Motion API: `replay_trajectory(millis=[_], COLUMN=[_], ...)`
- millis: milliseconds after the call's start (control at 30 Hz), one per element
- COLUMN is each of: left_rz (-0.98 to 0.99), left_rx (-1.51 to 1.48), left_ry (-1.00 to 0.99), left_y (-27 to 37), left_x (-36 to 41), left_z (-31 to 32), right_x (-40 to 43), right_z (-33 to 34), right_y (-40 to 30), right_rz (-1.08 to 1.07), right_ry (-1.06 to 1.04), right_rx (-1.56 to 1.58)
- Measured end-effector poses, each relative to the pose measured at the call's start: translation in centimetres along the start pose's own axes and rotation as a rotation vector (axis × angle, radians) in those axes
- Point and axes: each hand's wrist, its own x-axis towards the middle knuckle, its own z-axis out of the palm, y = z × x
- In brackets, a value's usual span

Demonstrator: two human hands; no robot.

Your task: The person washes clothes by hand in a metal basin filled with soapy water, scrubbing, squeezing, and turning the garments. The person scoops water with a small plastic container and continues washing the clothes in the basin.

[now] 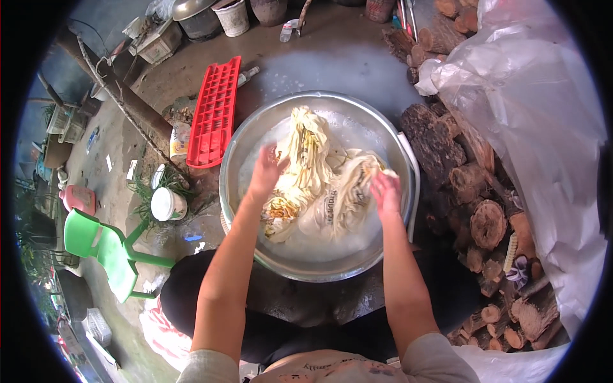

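A round metal basin (311,276) of cloudy, sudsy water stands before me. In it lies a wet, bunched cream-coloured cloth (306,158) with yellow and brown printed patches and dark lettering. My left hand (269,170) is over the left part of the basin, at the cloth's left side, fingers apart; whether it touches the cloth is unclear. On the right, my right hand (385,190) has its fingers against a raised fold of the cloth near the basin's right wall. Whether those fingers grip the fold cannot be told.
A red plastic washboard-like rack (214,112) lies left of the basin, near a white bucket (168,204) and a green plastic chair (112,253). Stacked firewood (487,224) and plastic sheeting (531,110) border the right. A white pipe-like piece (415,182) touches the basin's right rim.
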Motion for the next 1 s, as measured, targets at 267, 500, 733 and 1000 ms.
replay_trajectory(millis=[267, 500, 733, 1000], left_rz=[-0.172, -0.399, 0.009, -0.406], left_rx=[1.155, 0.143, 0.555, 1.279], left_ry=[0.026, 0.235, -0.274, -0.055], left_y=[-12.8, -11.7, 3.4, -0.4], left_x=[-13.4, -13.8, -17.7, -4.8], left_z=[5.5, 2.2, 12.6, 0.6], right_x=[-4.2, -8.1, -8.0, -8.9], right_z=[-7.4, 1.2, -2.7, 3.1], right_y=[13.4, 10.0, 18.2, 7.4], right_rz=[-0.806, 0.818, 0.58, 0.461], right_ry=[-0.43, -0.345, -0.311, -0.154], right_rx=[-1.572, -0.821, 0.155, -0.248])
